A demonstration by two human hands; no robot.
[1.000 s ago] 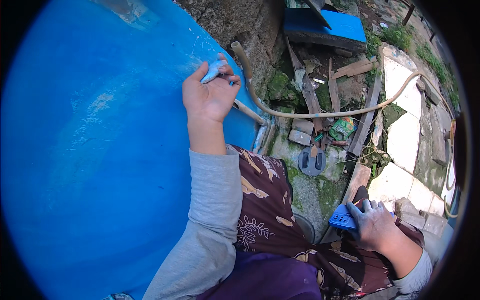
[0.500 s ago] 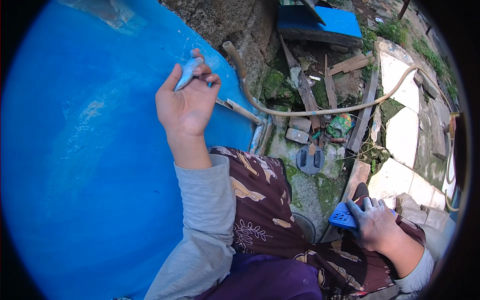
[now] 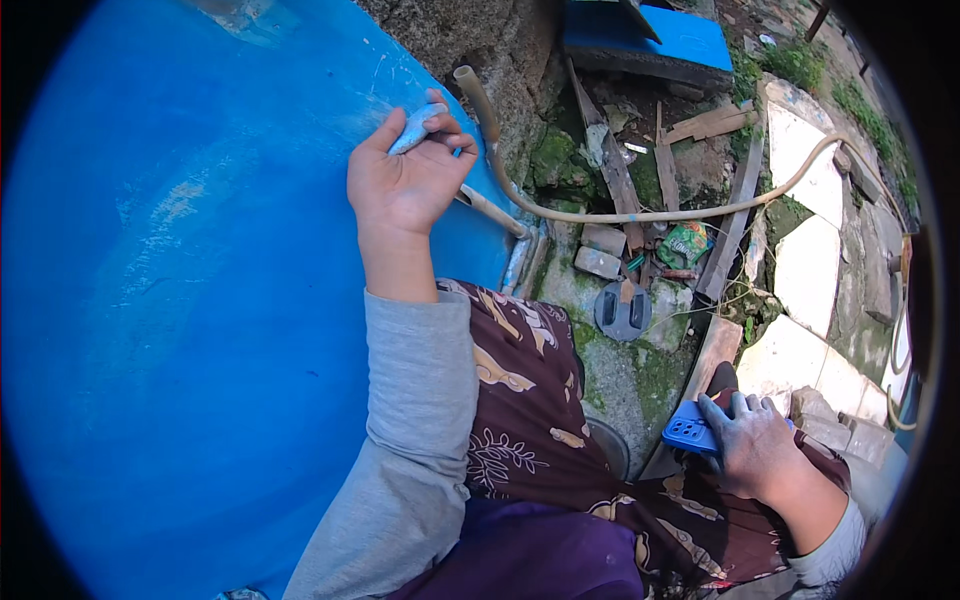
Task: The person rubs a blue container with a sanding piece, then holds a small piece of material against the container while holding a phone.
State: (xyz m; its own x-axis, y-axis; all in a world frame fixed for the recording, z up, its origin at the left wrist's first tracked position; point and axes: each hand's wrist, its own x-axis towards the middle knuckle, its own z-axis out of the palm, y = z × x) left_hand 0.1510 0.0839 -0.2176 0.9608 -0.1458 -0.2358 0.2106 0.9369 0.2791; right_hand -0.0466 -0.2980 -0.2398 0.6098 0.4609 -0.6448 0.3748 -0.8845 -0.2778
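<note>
The left hand [image 3: 403, 190] is raised over the blue surface [image 3: 230, 330], palm turned up toward the camera, near that surface's upper right edge. Its fingers hold a lump [image 3: 418, 128], pale blue and white, pinched between the thumb and the curled fingers; whether the lump touches the surface cannot be told. A scuffed, whitish patch marks the surface to the left of the hand.

The right hand [image 3: 755, 447] is low on the right, its fingers closed over a phone [image 3: 688, 430], blue, with dark round spots at the end that shows. This hand has a greyish coating and is over the brown patterned cloth [image 3: 515, 370] across the person's lap. Purple cloth [image 3: 540, 560] shows below, and a grey sleeve [image 3: 418, 370] covers the left forearm up to near the wrist.

A pale hose [image 3: 640, 217] has its open end beside the surface's edge and curves away to the right. A pipe [image 3: 492, 213] runs from behind the left hand to the surface's corner. Below the hose, two grey blocks [image 3: 600, 250] lie just beside each other, near a green packet [image 3: 685, 243] and a round grey lid [image 3: 622, 312]. White slabs [image 3: 805, 275] lie farther right, and rough rock [image 3: 480, 45] stands at the top
</note>
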